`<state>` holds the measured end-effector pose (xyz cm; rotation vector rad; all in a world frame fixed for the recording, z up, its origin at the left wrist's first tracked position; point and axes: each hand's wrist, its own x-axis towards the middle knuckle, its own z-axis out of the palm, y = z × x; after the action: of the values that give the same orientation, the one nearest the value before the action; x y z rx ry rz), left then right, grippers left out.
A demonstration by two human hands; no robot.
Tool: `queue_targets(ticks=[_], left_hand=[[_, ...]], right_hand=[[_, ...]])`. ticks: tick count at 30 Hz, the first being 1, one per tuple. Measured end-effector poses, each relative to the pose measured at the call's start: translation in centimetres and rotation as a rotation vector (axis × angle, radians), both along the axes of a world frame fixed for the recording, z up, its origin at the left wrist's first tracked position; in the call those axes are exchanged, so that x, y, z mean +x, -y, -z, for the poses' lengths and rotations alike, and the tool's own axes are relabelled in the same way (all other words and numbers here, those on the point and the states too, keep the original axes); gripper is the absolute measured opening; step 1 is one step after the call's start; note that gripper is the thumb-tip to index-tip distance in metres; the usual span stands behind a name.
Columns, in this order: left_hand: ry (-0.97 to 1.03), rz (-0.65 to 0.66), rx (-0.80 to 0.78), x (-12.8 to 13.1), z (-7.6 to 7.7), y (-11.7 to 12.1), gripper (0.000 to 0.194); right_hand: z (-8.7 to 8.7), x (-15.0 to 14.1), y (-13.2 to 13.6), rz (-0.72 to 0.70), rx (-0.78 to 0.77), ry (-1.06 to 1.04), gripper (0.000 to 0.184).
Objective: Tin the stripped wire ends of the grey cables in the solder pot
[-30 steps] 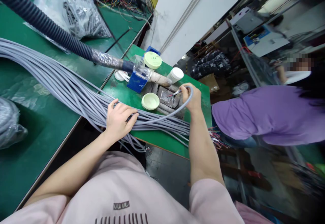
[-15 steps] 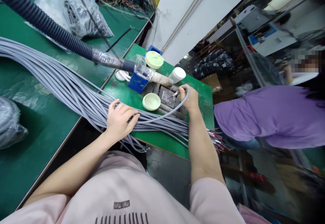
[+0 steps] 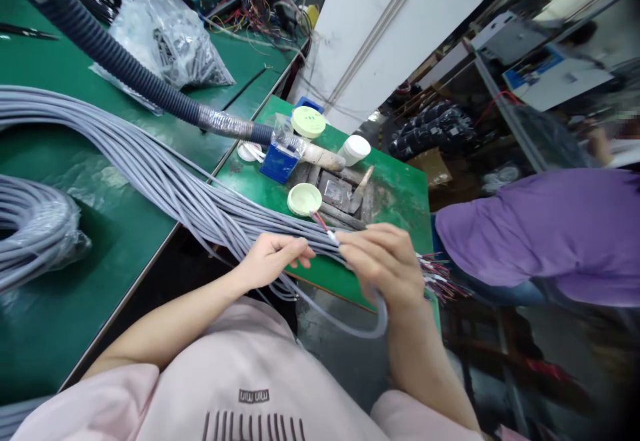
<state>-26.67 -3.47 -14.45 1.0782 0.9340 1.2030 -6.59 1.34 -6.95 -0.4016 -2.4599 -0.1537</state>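
My right hand [image 3: 387,264] pinches a grey cable [image 3: 345,326] close to its stripped end. Thin coloured wires [image 3: 321,219] stick out past the fingertips, their tips at the near rim of a pale green tub [image 3: 304,199]. Below that hand the cable loops down over the table's front edge. My left hand [image 3: 275,262] is beside the thick bundle of grey cables [image 3: 200,194], fingers loosely bent and apart, with nothing visible in them. At the bundle's right end, many stripped coloured wire ends [image 3: 443,277] fan out, partly behind my right forearm.
A dark metal fixture [image 3: 337,191] with a wooden-looking stick [image 3: 361,189] stands behind the tub. Near it are a hose [image 3: 225,122], a blue box [image 3: 279,161], a green lid [image 3: 308,122] and a white jar [image 3: 355,150]. A person in a purple top [image 3: 545,234] is at right.
My right hand has come from the fixture towards me with the cable, leaving the stick there in view. My left hand has shifted right and off the bundle's top. The view has moved slightly.
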Motion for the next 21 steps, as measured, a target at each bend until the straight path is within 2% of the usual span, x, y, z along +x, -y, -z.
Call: queue_targets(ticks=[3,7,13,21], left_hand=[[0.188,0.117,-0.152,1.4,-0.2,0.3,0.063],[0.306,0.117,-0.242,2.0,-0.1,0.5,0.059],[0.258,0.093,-0.157,1.8,-0.1,1.3,0.061],[0.223,0.122,-0.118,2.0,-0.4,1.6,0.064]], right_hand=[[0.2,-0.3,2.0,-0.062,0.095,0.151,0.018],[0.8,-0.4,3.7,-0.084,0.145,0.213,0.017],[2.7,0.6,4.9,-0.05,-0.011,0.156,0.027],[4.5,1.7,5.4,-0.006,-0.077,0.117,0.031]])
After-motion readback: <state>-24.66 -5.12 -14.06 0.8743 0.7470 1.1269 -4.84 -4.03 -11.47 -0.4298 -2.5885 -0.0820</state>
